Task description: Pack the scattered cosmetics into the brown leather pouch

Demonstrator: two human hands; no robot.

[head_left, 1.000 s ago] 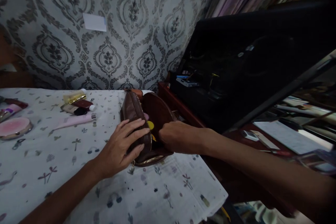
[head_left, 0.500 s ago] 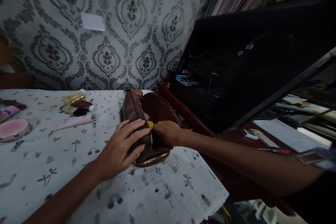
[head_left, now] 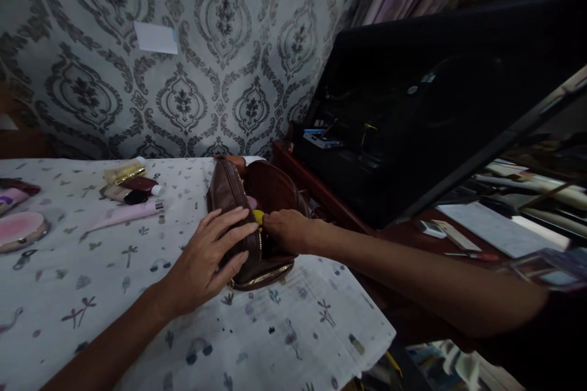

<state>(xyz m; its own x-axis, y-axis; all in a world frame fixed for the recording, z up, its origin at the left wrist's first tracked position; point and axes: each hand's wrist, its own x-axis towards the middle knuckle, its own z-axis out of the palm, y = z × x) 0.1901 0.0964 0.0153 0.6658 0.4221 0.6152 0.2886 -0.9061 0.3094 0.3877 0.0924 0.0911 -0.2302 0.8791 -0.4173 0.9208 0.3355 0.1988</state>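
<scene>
A brown leather bag (head_left: pixel 225 186) stands unzipped on the patterned white cloth, its gold-toothed zipper gaping. My left hand (head_left: pixel 215 250) lies against the bag's left side, fingers stretched out and their tips at the zipper edge. Into the opening reaches my right hand (head_left: pixel 287 231), its fingers curled and their tips hidden inside. Right beside those fingers shows a small yellow item (head_left: pixel 258 217), and a pink item (head_left: pixel 252 202) peeks out behind it. Whether the right hand grips the yellow item or something else is hidden.
Several cosmetic tubes (head_left: pixel 131 186), a pink tube (head_left: pixel 126 215) and a round pink compact (head_left: pixel 22 231) lie to the left on the cloth (head_left: pixel 151 342). A large black panel (head_left: pixel 413 110) leans at right above a dark red wooden surface (head_left: pixel 403 233).
The view has shifted slightly, so everything sits a little further left. Both hands keep nearly the same places at the bag, and slightly more of the yellow item shows.
</scene>
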